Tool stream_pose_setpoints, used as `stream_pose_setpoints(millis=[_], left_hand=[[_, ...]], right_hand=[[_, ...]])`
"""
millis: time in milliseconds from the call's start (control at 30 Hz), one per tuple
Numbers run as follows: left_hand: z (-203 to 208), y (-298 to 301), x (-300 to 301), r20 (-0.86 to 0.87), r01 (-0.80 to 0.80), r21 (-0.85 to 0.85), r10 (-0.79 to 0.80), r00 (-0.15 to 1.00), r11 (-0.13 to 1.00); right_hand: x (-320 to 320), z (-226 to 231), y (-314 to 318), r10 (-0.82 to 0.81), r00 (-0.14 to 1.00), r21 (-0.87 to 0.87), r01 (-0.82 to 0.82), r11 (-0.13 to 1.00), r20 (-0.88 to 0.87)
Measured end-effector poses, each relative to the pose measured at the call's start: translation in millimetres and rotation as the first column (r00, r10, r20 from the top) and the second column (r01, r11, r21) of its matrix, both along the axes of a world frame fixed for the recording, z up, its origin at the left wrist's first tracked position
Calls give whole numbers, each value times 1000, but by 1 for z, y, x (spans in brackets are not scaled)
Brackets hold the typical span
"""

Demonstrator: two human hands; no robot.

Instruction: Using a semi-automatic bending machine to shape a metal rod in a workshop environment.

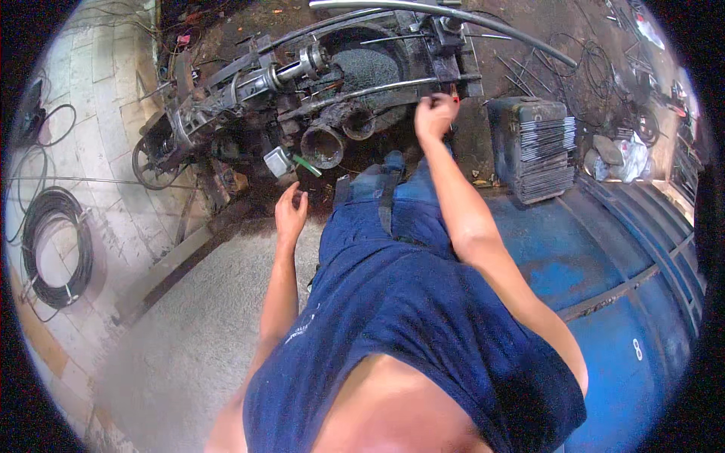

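My left hand [291,214] is raised in the air, its fingers loosely curled and apart, with nothing seen in it. Just beyond it are a small grey metal box [279,161] and a green strip [306,166] on the near side of a greasy machine [260,87]. My right hand [436,117] is closed at the machine's right end, below a metal rod [408,84]. A small red part [455,98] shows beside its fingers. Whatever those fingers grip is hidden. Two short open pipe ends [323,146] lie between my hands, and a pan of dark granules [366,69] sits inside the frame.
At right stands a dark case with a stack of thin metal plates [545,151], beside a blue metal panel [604,302]. A coil of black cable [54,248] hangs on the pale tiled surface at left. A long curved pipe [468,16] crosses the far side. Loose rods [529,72] litter the dirty floor.
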State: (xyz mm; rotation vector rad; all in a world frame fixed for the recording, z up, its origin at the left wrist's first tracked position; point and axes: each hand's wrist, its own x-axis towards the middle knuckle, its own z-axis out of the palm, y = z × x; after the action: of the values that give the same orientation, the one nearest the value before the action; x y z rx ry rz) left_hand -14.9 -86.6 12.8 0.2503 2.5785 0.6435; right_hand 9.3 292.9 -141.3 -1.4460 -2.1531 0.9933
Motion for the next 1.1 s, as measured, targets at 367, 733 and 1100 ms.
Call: stream_pose_setpoints(millis=[367,733,1100], left_hand=[[-3,30,-40,-91,132,111,-122,988,985],[-15,59,-59,-131,161,222,-134,982,962],[-4,52,-56,-163,159,221,-124,979,962]], right_hand=[[32,-15,80,-25,984,-252,69,965,174],[33,141,12,483,866,-451,-383,806,129],[-79,160,-40,514,837,-182,-484,856,190]])
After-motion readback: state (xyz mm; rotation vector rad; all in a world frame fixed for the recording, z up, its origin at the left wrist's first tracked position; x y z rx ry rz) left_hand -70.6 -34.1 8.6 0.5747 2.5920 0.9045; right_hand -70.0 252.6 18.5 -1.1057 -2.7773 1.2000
